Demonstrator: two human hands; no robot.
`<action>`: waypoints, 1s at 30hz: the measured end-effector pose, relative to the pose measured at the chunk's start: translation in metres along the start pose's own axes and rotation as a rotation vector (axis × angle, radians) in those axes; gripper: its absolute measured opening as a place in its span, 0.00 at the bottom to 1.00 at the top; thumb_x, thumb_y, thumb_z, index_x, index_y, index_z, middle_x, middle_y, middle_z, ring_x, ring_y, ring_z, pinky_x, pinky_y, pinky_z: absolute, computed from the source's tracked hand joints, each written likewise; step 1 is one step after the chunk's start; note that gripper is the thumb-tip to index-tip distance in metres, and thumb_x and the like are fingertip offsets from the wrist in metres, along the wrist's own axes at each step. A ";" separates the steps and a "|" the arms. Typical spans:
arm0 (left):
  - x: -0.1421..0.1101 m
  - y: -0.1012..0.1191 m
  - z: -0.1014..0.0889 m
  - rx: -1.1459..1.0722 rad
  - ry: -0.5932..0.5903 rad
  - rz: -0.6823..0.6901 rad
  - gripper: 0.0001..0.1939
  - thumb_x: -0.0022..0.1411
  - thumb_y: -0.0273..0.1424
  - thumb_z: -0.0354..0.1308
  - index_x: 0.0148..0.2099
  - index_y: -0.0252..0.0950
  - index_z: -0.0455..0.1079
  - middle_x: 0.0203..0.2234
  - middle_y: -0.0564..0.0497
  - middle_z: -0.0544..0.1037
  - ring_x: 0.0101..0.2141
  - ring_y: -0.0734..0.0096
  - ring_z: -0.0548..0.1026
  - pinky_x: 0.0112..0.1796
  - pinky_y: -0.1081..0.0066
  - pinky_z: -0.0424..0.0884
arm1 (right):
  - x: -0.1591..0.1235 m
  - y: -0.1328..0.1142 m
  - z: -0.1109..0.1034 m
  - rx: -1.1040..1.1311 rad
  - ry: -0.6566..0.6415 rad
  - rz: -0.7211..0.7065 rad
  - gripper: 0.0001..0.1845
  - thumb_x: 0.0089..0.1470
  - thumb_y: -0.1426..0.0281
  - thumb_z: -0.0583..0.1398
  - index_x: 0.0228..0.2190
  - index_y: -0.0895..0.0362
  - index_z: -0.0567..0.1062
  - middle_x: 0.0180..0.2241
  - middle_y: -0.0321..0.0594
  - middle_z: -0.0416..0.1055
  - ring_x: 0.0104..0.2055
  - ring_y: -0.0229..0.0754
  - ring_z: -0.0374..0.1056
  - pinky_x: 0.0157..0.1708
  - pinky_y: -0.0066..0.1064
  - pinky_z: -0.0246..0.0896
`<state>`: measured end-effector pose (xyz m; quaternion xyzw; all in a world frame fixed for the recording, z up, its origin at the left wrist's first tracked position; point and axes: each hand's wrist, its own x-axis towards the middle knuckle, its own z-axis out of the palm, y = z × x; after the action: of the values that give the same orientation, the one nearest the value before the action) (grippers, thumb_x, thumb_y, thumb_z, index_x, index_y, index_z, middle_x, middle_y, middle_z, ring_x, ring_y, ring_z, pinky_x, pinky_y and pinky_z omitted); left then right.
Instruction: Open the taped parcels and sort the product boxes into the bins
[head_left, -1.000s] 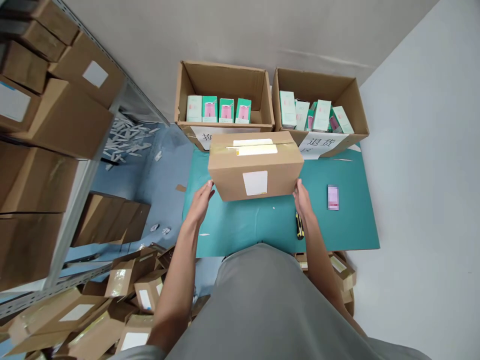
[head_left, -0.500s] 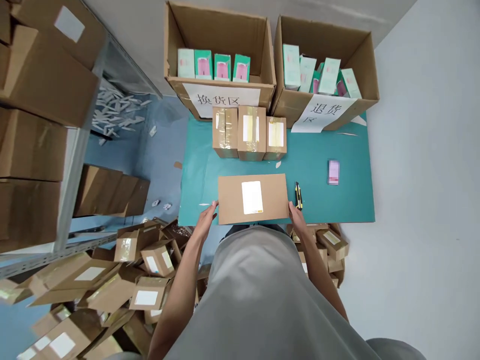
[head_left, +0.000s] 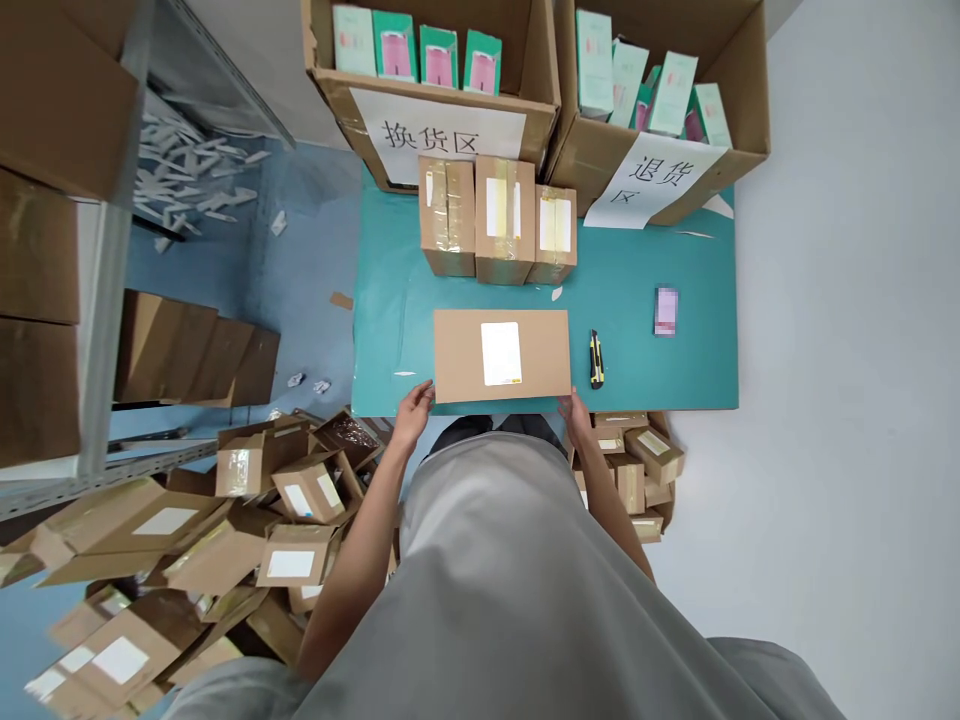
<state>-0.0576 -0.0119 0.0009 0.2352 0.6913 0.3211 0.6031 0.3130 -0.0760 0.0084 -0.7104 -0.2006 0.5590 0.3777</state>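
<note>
A long brown cardboard box with a white label lies near the front edge of the green-topped table. At its near left corner is my left hand, fingers bent and fingertips against the box's side. My right hand is at the near right corner, with its fingers at the edge and partly hidden. Between them the two hands hold the box by its ends. A yellow and black utility knife lies just right of the box.
Three taped cartons stand behind the box. Two large open cartons, left and right, hold green and white boxes and bear paper signs. A phone lies on the right. Empty boxes pile up on the floor; a shelf stands left.
The long box has shifted slightly away from the table's front edge and a little left, away from the knife. Both hands are now lower on its ends, at the near corners. The view has tilted down.
</note>
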 end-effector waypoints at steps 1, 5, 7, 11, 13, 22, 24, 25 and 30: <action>-0.002 -0.003 0.000 0.000 -0.017 0.021 0.23 0.60 0.38 0.70 0.56 0.37 0.82 0.56 0.37 0.86 0.65 0.43 0.78 0.68 0.46 0.72 | 0.000 0.006 0.003 0.006 0.042 0.023 0.36 0.66 0.41 0.58 0.66 0.44 0.79 0.66 0.40 0.79 0.75 0.53 0.68 0.75 0.53 0.64; -0.008 -0.005 -0.002 0.012 -0.069 0.075 0.20 0.55 0.33 0.71 0.51 0.37 0.83 0.55 0.40 0.86 0.63 0.43 0.80 0.69 0.45 0.71 | 0.002 0.012 0.011 0.001 0.121 0.032 0.39 0.59 0.44 0.64 0.64 0.50 0.80 0.71 0.45 0.74 0.76 0.56 0.67 0.75 0.54 0.63; -0.009 -0.001 -0.003 0.018 -0.068 0.103 0.20 0.56 0.32 0.71 0.52 0.37 0.83 0.56 0.39 0.86 0.62 0.42 0.81 0.69 0.44 0.70 | 0.001 0.008 0.011 -0.010 0.137 0.009 0.41 0.56 0.42 0.66 0.62 0.54 0.82 0.71 0.48 0.73 0.77 0.58 0.66 0.76 0.54 0.61; -0.009 0.016 -0.005 0.017 -0.033 0.219 0.25 0.57 0.37 0.74 0.56 0.35 0.83 0.57 0.37 0.84 0.62 0.42 0.80 0.69 0.45 0.72 | -0.005 -0.011 0.006 -0.037 0.146 -0.079 0.42 0.52 0.40 0.70 0.59 0.55 0.85 0.71 0.47 0.74 0.77 0.60 0.65 0.79 0.54 0.55; -0.010 0.029 -0.006 0.024 -0.034 0.327 0.28 0.59 0.42 0.75 0.58 0.34 0.83 0.57 0.37 0.83 0.62 0.43 0.80 0.68 0.46 0.73 | -0.008 -0.026 0.006 -0.073 0.138 -0.168 0.41 0.53 0.40 0.70 0.59 0.54 0.85 0.70 0.46 0.75 0.77 0.61 0.65 0.79 0.55 0.55; -0.015 0.083 -0.024 0.206 -0.021 0.604 0.34 0.71 0.54 0.64 0.66 0.35 0.81 0.53 0.41 0.80 0.56 0.50 0.79 0.61 0.56 0.78 | -0.015 -0.093 0.018 -0.283 0.189 -0.590 0.33 0.65 0.42 0.64 0.56 0.53 0.88 0.61 0.49 0.83 0.67 0.61 0.74 0.73 0.53 0.65; -0.014 0.084 -0.023 0.226 -0.022 0.603 0.34 0.72 0.54 0.64 0.67 0.35 0.81 0.52 0.41 0.80 0.56 0.51 0.78 0.60 0.57 0.79 | -0.014 -0.093 0.020 -0.287 0.199 -0.592 0.32 0.65 0.42 0.64 0.55 0.52 0.89 0.60 0.49 0.83 0.66 0.60 0.75 0.72 0.52 0.67; -0.013 0.084 -0.022 0.232 -0.023 0.598 0.33 0.72 0.54 0.64 0.67 0.36 0.81 0.51 0.41 0.80 0.55 0.52 0.78 0.59 0.58 0.79 | -0.013 -0.091 0.021 -0.291 0.204 -0.581 0.32 0.65 0.42 0.64 0.54 0.52 0.89 0.59 0.49 0.84 0.65 0.60 0.76 0.71 0.52 0.67; -0.003 0.074 -0.013 0.215 -0.012 0.542 0.30 0.71 0.50 0.65 0.64 0.34 0.83 0.51 0.40 0.80 0.54 0.52 0.80 0.62 0.56 0.77 | -0.005 -0.072 0.025 -0.309 0.203 -0.497 0.37 0.61 0.39 0.64 0.53 0.55 0.89 0.59 0.52 0.83 0.64 0.62 0.77 0.71 0.54 0.67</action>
<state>-0.0744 0.0344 0.0578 0.4758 0.6298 0.3941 0.4708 0.2975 -0.0261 0.0646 -0.7407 -0.4120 0.3386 0.4085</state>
